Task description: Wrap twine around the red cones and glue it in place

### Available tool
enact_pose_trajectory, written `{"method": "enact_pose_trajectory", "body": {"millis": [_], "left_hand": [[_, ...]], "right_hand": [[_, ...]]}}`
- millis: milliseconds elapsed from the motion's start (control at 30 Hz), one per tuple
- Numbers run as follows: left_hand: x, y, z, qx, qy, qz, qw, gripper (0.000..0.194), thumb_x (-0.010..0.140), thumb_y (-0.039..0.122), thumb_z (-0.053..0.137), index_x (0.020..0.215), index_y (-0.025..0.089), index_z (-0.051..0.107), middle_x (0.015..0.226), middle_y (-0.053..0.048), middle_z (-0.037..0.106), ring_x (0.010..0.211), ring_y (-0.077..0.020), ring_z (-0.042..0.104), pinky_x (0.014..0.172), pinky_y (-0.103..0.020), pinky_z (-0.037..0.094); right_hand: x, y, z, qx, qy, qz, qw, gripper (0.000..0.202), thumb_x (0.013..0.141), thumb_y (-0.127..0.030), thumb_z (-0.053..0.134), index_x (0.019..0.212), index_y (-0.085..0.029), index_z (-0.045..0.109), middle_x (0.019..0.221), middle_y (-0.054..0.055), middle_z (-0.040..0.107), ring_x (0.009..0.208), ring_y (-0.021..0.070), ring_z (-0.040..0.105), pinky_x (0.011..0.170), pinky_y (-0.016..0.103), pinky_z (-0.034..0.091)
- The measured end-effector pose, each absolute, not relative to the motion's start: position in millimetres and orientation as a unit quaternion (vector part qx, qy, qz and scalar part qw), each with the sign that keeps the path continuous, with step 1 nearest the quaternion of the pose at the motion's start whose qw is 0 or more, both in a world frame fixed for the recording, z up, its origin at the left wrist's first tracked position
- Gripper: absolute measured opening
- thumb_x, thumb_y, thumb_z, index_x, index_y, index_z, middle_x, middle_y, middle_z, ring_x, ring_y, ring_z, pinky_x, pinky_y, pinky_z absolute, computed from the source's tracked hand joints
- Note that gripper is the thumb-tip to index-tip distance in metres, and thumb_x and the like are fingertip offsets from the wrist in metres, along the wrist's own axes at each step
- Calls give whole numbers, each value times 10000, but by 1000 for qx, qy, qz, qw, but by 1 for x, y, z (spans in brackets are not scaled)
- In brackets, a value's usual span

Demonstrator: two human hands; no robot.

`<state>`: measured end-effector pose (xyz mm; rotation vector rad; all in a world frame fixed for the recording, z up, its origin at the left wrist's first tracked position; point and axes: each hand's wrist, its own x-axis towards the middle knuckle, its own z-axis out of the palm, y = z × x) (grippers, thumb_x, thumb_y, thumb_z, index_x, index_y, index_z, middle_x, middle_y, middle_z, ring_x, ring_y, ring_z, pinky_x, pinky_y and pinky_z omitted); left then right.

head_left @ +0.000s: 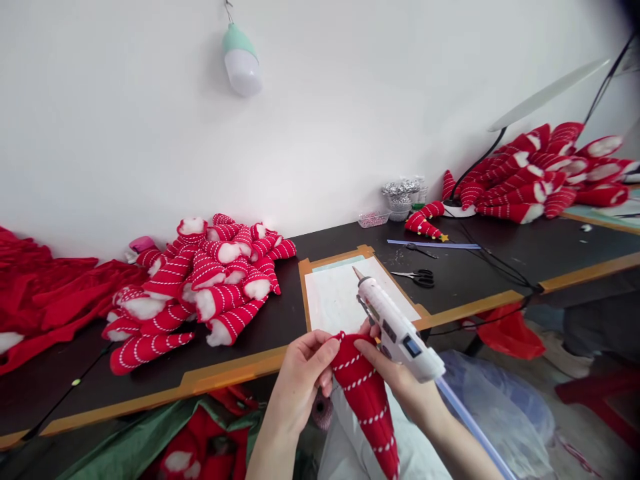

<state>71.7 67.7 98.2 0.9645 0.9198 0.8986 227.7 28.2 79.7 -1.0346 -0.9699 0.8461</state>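
A red knitted cone with white twisted stripes point(365, 393) hangs point down over the lap, its wide edge at the top. My left hand point(310, 363) pinches the left end of that edge between thumb and fingers. On the right side, my right hand point(393, 367) grips the same edge with its thumb across the front. A white glue gun point(397, 327) is also at my right hand, its nozzle pointing up and left over the white sheet point(335, 293). How the fingers hold the gun is partly hidden behind it.
Stuffed red cones point(235, 267) lie piled on the black table point(280, 317) at left, beside red cloth point(55, 287). Black scissors point(423, 277), a blue-violet stick point(435, 245) and a lamp point(459, 211) stand or lie at right, near another pile point(530, 173). A bulb point(241, 63) hangs above.
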Motion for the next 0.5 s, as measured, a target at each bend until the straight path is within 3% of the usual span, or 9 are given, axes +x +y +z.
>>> {"method": "enact_pose_trajectory", "body": {"millis": [200, 367, 500], "left_hand": [[71, 67, 97, 451, 408, 401, 685, 510, 597, 563, 913, 703, 161, 617, 410, 97, 414, 362, -22, 291, 357, -142, 294], [73, 66, 99, 471, 422, 397, 665, 502, 599, 555, 913, 718, 146, 647, 467, 65, 502, 379, -24, 341, 370, -147, 307], [73, 66, 96, 486, 423, 377, 666, 527, 593, 591, 900, 732, 133, 678, 439, 63, 485, 357, -28, 327, 358, -160, 291]], "right_hand": [[222, 30, 78, -463, -401, 375, 696, 306, 724, -393, 814, 742, -217, 564, 753, 23, 690, 721, 202, 685, 727, 324, 592], [215, 33, 64, -438, -390, 373, 718, 337, 760, -449, 817, 771, -220, 569, 783, 20, 690, 753, 198, 686, 752, 319, 590], [215, 32, 62, -436, -391, 390, 711, 345, 764, -479, 817, 780, -219, 591, 809, 24, 697, 779, 203, 686, 776, 322, 586]]}}
